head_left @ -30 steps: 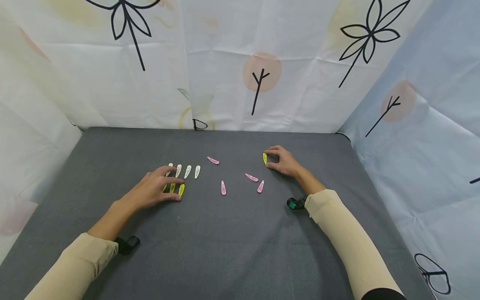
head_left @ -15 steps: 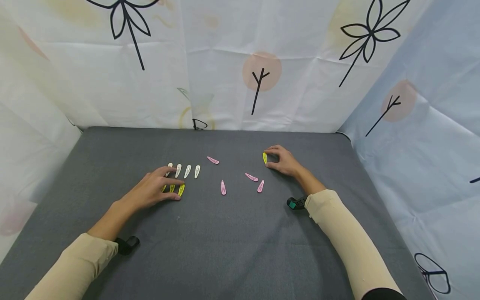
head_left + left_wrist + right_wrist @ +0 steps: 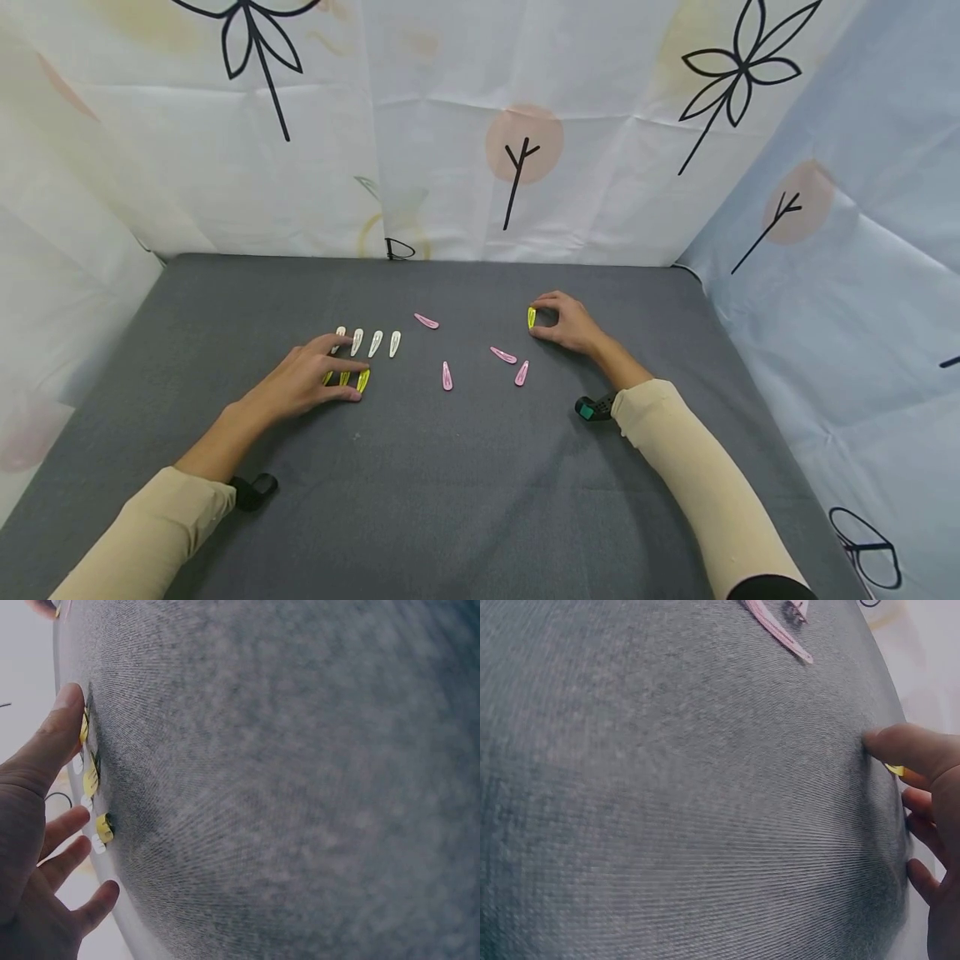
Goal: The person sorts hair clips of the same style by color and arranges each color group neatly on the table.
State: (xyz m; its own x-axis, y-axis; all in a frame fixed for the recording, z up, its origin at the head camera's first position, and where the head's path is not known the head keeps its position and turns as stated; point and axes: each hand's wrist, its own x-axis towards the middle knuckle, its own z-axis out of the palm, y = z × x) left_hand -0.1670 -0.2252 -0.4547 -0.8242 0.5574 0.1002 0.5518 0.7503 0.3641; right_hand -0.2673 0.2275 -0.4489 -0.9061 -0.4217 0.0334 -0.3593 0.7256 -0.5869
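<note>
In the head view my left hand reaches over a row of yellow snap hair clips. Its thumb and a finger pinch the ends of the rightmost yellow hair clip. Two more yellow clips lie partly hidden under that hand. Behind them is a row of several white hair clips, the leftmost partly covered by fingers. Farther right, my right hand pinches another yellow hair clip between thumb and finger, close over the table. The right wrist view shows only a sliver of this yellow clip behind the thumb.
Several pink hair clips lie scattered between the hands, one pink clip toward the back and another pink clip nearer. Grey cloth covers the table. A printed white curtain rises along its back edge and sides.
The yellow hair clip in my right hand has shifted very slightly to the right. My left hand stays in place over its row, and the other clips lie as before.
</note>
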